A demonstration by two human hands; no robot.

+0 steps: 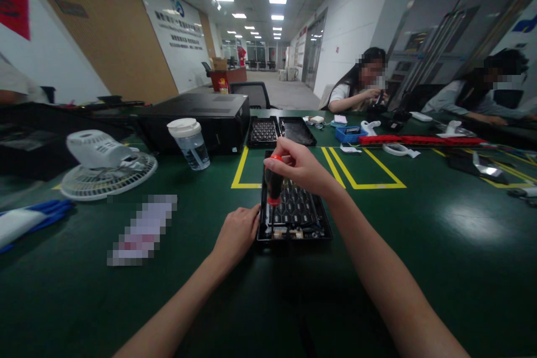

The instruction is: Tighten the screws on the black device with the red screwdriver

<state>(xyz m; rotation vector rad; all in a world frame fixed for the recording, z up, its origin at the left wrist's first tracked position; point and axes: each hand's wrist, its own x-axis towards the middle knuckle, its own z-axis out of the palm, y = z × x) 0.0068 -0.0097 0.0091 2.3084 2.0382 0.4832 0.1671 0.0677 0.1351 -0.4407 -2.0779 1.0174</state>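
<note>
A black open case [296, 210] with a grid of cells and small parts along its near edge lies on the green table in front of me. My right hand [296, 162] is closed around the top of a screwdriver [274, 185] with a black and red handle. The screwdriver stands upright, its shaft pointing down at the near left corner of the case. Whether its tip sits in a screw is too small to tell. My left hand [238, 229] rests at the left side of the case and touches its edge; its fingertips are partly hidden by the case wall.
Beyond the case lies another open black case [296, 131]. To the left stand a lidded plastic cup [195, 148], a white fan [100, 162] and a large black box [197, 117]. A blue tray [350, 134] lies back right, near a seated person [361, 84].
</note>
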